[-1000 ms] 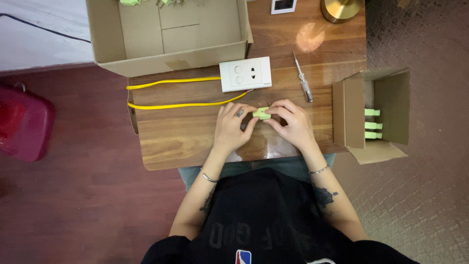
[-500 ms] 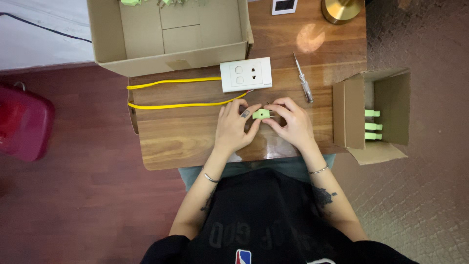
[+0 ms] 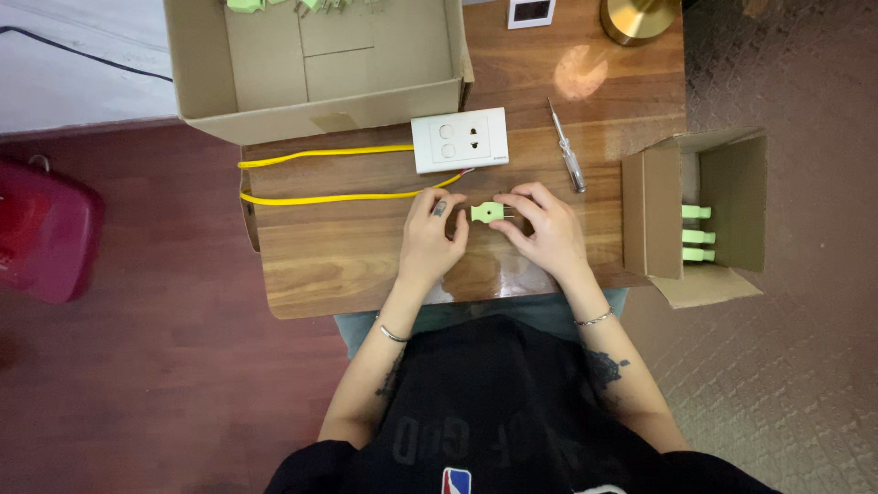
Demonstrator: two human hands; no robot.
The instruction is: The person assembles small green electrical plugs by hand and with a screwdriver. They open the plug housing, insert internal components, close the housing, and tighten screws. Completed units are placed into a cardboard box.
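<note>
pinching a small green plug (image 3: 487, 212) between both sets of fingers, the left hand (image 3: 433, 240) and right hand (image 3: 543, 230) hold it just below the white socket plate (image 3: 459, 140), low over the desk (image 3: 320, 265), steadying it from both sides.

From my feed this looks like a home room turned into a small assembly spot, not a proper workshop. I see a small wooden tabletop (image 3: 347, 265) standing on a dark red-brown floor (image 3: 137, 393), with patterned carpet (image 3: 805, 366) at 3 o'clock. A brass lamp base (image 3: 637, 16) sits at 1 o'clock. The work gear is makeshift: an open cardboard box (image 3: 315, 69) at 12 o'clock, a smaller carton (image 3: 695, 215) of green plugs at 3 o'clock, a white wall socket (image 3: 459, 139) on yellow wire (image 3: 320, 198), and a tester screwdriver (image 3: 567, 146).
</note>
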